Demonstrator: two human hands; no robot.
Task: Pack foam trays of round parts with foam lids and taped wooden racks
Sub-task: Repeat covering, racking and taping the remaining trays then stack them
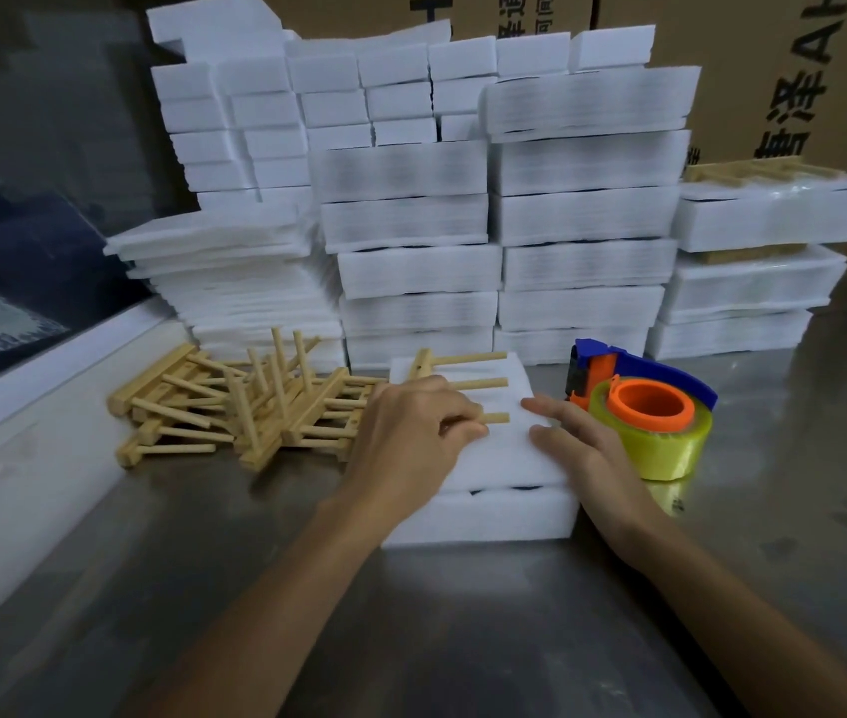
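Left hand [411, 427]: lies on a wooden rack [468, 386], fingers curled over its nearest peg, grasping it against the foam lid [494, 453] beneath. Right hand [574, 448]: released, fingers straight and flat, resting on the right part of the same lid. Wooden rack: pale wood, three pegs pointing right, lying flat on the lid's far left area. Foam lid: white sheet covering a white foam tray [478, 520]; a thin dark gap shows between the two at the near edge; contents of the tray hidden. Foam tray: sits on the steel counter [437, 640], near its middle. Tape dispenser [644, 406]: blue and orange body with a roll of yellowish clear tape, standing on the counter just beside the tray, at the right hand's far side. Loose racks [235, 406]: a jumbled heap of the same pale wooden pieces, on the counter left of the tray. Foam stacks [582, 215]: white trays and sheets piled in several columns behind. Cardboard cartons [774, 70]: brown, printed, at the very back.
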